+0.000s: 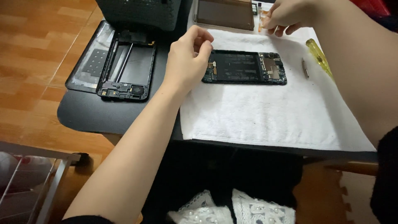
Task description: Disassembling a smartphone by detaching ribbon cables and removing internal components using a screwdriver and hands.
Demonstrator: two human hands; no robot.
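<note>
One opened phone (244, 67) is seen beside the pinched left hand (188, 62). Two screwdrivers (318, 56) lie below the curled right hand (286, 16); whether anything is held cannot be told.

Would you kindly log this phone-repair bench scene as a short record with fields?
Surface: black table with a white towel spread over it
Centre item: opened phone lying flat on the towel, circuit boards exposed
Left hand: over the phone's left end, fingers pinched together; whether they hold anything is too small to tell
Right hand: at the towel's far edge, curled near small parts
Left of towel: black phone frame resting on a back cover
Right of phone: yellow-handled screwdriver and small metal bit
</note>
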